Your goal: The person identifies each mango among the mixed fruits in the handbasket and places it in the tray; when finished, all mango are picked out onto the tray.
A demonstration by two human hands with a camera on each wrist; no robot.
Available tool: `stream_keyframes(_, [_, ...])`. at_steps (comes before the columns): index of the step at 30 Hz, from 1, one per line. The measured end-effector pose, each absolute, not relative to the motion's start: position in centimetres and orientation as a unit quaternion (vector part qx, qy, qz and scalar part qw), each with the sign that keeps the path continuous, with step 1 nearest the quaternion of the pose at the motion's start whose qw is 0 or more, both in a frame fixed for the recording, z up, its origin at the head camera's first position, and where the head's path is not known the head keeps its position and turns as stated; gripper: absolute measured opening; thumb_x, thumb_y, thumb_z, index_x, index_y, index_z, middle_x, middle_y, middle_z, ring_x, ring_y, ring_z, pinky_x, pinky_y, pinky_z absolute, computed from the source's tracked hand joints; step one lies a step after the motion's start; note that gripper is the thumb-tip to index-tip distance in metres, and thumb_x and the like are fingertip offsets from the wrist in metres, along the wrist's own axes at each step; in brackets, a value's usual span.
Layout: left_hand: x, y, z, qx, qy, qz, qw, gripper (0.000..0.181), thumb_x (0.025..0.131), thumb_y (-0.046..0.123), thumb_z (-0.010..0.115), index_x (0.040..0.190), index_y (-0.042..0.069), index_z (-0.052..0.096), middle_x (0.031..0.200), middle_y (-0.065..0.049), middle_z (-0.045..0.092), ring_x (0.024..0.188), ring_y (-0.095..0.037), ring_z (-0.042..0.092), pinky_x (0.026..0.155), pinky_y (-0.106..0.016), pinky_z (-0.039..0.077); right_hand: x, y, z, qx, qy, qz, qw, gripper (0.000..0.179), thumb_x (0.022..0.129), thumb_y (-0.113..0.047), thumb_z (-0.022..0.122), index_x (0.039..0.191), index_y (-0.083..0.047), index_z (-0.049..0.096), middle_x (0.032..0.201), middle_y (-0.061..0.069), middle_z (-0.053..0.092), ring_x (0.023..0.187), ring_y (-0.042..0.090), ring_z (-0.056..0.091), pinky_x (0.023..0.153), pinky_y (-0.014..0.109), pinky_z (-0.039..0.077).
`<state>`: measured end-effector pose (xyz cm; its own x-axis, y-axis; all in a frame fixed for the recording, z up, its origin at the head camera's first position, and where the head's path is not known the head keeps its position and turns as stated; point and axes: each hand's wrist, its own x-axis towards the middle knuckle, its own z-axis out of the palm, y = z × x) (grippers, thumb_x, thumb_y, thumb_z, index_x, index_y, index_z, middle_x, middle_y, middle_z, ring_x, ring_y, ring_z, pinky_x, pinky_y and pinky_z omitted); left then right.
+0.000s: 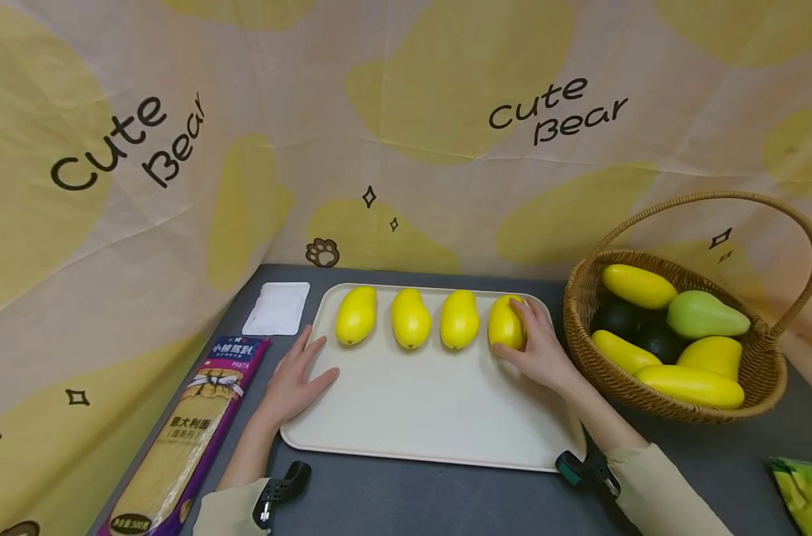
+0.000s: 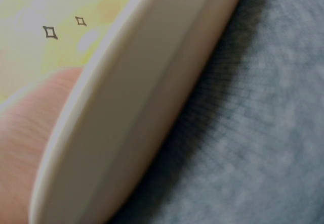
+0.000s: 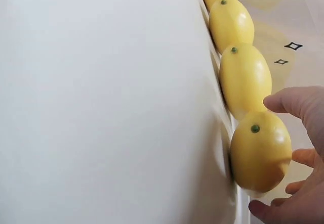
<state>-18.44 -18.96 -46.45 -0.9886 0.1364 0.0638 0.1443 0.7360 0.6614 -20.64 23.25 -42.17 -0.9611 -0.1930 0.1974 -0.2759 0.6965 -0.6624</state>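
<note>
Several yellow mangoes (image 1: pixel 411 318) lie in a row along the far side of a cream tray (image 1: pixel 419 402). My right hand (image 1: pixel 538 348) is around the rightmost mango (image 1: pixel 502 321), its thumb at the near end and its fingers along the right side. In the right wrist view, the curved fingers (image 3: pixel 304 155) reach round that mango (image 3: pixel 260 153), whose small green stem spot faces the camera. Over the tray's left rim rests my left hand (image 1: pixel 295 383), fingers spread and nothing held. The left wrist view shows the tray's outer side (image 2: pixel 136 102) against part of that hand.
A wicker basket (image 1: pixel 580 305) with an arched handle stands right of the tray, holding more yellow fruit, a green pear (image 1: pixel 707 314) and dark fruit. On the left lie a pasta packet (image 1: pixel 184 439) and a white packet (image 1: pixel 277 308). A green bag (image 1: pixel 807 491) sits at the right edge.
</note>
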Motion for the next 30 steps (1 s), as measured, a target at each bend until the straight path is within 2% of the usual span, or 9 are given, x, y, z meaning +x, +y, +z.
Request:
stream_keyframes(7, [-18.6, -18.8, -46.4, -0.079, -0.932, -0.354, 0.005, 0.070, 0.092, 0.037, 0.065, 0.149, 0.006, 0.039, 0.163, -0.014, 0.009, 0.143, -0.046, 0.017, 0.108, -0.071, 0.012, -19.2, 23.1, -40.9, 0.140, -0.930, 0.335, 0.060, 0.078, 0.085, -0.023, 0.076, 0.147, -0.002, 0.033, 0.158, 0.026, 0.008, 0.142, 0.049, 0.011, 0.108, 0.071, 0.016])
stream_keyframes(11, [-18.6, -18.8, -46.3, -0.081, -0.932, -0.353, 0.002, 0.070, 0.092, 0.037, 0.065, 0.149, 0.006, 0.039, 0.162, -0.014, 0.009, 0.143, -0.046, 0.017, 0.108, -0.071, 0.012, -17.8, 23.0, -39.3, 0.166, -0.932, 0.312, 0.083, 0.071, 0.084, -0.020, 0.077, 0.143, -0.002, 0.041, 0.155, 0.026, 0.018, 0.139, 0.048, 0.021, 0.106, 0.069, 0.024])
stream_keyframes(13, [-18.6, -18.8, -46.2, -0.082, -0.932, -0.353, 0.001, 0.070, 0.093, 0.038, 0.064, 0.149, 0.007, 0.038, 0.163, -0.014, 0.009, 0.143, -0.046, 0.016, 0.108, -0.071, 0.011, -17.1, 23.1, -38.4, 0.182, -0.928, 0.311, 0.097, 0.066, 0.084, -0.017, 0.076, 0.141, -0.002, 0.045, 0.154, 0.025, 0.024, 0.136, 0.046, 0.030, 0.104, 0.065, 0.032])
stream_keyframes(19, [-18.4, -18.9, -46.3, -0.076, -0.932, -0.353, -0.002, 0.070, 0.093, 0.039, 0.063, 0.150, 0.007, 0.038, 0.163, -0.014, 0.009, 0.143, -0.047, 0.015, 0.107, -0.072, 0.012, -15.4, 24.5, -35.5, 0.221, -0.913, 0.314, 0.135, 0.056, 0.084, -0.009, 0.076, 0.135, -0.005, 0.053, 0.150, 0.019, 0.036, 0.121, 0.037, 0.050, 0.085, 0.051, 0.053])
stream_keyframes(25, [-18.4, -19.0, -46.3, -0.074, -0.933, -0.352, -0.003, 0.071, 0.092, 0.040, 0.064, 0.150, 0.008, 0.038, 0.163, -0.013, 0.008, 0.143, -0.046, 0.016, 0.106, -0.073, 0.013, -14.3, 26.9, -33.3, 0.230, -0.920, 0.263, 0.178, 0.040, 0.085, -0.010, 0.075, 0.123, -0.011, 0.064, 0.138, 0.012, 0.052, 0.105, 0.027, 0.061, 0.074, 0.045, 0.057])
stream_keyframes(30, [-18.4, -19.0, -46.4, -0.074, -0.934, -0.348, -0.005, 0.071, 0.092, 0.040, 0.064, 0.150, 0.009, 0.038, 0.163, -0.013, 0.008, 0.143, -0.046, 0.016, 0.106, -0.073, 0.014, -13.9, 29.7, -31.7, 0.224, -0.933, 0.235, 0.157, 0.029, 0.088, -0.015, 0.073, 0.116, -0.016, 0.069, 0.119, 0.002, 0.065, 0.099, 0.020, 0.064, 0.076, 0.036, 0.057])
